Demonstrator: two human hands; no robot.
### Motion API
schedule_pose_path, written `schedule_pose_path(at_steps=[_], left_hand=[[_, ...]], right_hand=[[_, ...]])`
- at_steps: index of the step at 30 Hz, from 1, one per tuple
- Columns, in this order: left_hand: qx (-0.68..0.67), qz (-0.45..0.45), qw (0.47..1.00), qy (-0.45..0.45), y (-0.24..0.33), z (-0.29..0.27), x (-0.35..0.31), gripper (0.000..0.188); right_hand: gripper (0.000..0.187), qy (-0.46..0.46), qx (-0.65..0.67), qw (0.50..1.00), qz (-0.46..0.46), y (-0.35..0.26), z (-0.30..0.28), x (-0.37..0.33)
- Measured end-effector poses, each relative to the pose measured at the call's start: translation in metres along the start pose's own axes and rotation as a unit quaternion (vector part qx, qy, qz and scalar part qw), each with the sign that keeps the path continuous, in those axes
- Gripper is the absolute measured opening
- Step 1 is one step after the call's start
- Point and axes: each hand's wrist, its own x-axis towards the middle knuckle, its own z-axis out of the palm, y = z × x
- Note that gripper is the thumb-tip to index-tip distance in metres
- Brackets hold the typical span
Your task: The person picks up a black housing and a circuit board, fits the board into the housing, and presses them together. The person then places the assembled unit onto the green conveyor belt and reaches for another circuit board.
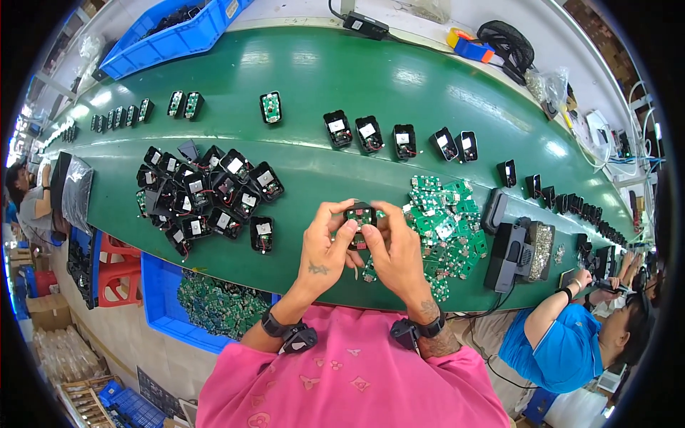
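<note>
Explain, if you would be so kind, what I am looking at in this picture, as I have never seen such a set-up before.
There is no robot here: the picture comes from a wide fisheye camera worn on a person's head, looking down, so straight edges bend. The left hand and right hand are the wearer's own, bare. Together they hold a small black case with a green board showing inside, thumbs on top. On the green table lie a heap of similar cases to the left and a pile of boards to the right. More cases stand in a row beyond. The person in blue at right is someone else.
</note>
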Motion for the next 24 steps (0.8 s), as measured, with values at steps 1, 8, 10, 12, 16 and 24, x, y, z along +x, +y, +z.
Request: schedule_pose_path(at_steps=[1,8,10,12,16,24], left_hand=[[-0.001,-0.001,1.000,-0.002,0.000,0.000,0.000,0.032],[0.067,0.076,0.994,0.047,0.003,-0.002,0.000,0.028],[0.065,0.085,0.993,0.056,0.006,-0.007,0.004,0.028],[0.085,0.086,0.990,0.078,0.008,-0.016,0.012,0.027],[0.098,0.099,0.987,0.075,0.017,-0.026,0.032,0.027],[0.245,0.095,0.945,0.197,0.024,-0.082,0.161,0.026]], right_hand=[[0.030,-0.025,0.071,0.997,0.021,-0.002,0.001,0.002],[0.034,-0.064,0.108,0.992,0.022,0.001,0.016,0.011],[0.034,-0.053,0.120,0.991,0.008,0.004,0.025,0.016],[0.034,-0.065,0.147,0.987,0.021,-0.003,0.034,0.026],[0.035,-0.081,0.157,0.983,0.044,-0.012,0.039,0.049],[0.057,0.048,-0.246,0.956,-0.152,0.010,-0.024,0.027]])
